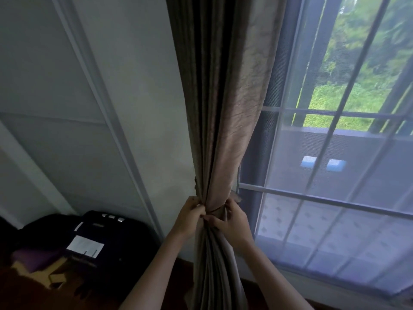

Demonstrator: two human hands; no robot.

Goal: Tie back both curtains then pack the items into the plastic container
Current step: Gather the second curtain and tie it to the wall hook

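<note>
Curtain [221, 121] fabric looks soft and thick, hanging in many folds beside the window [335, 153], so we judge it is a little heavy but easy to squeeze; we would take it at the gathered waist, where it is already narrow. Our left hand [190, 217] curls its fingers around the bundle from the left side. Our right hand [229, 222] pinches what seems a tie-back band at the front; it is too small to tell more. We count one curtain, two hands, one dark bag [105, 238] on the floor, and no plastic container in view
</note>
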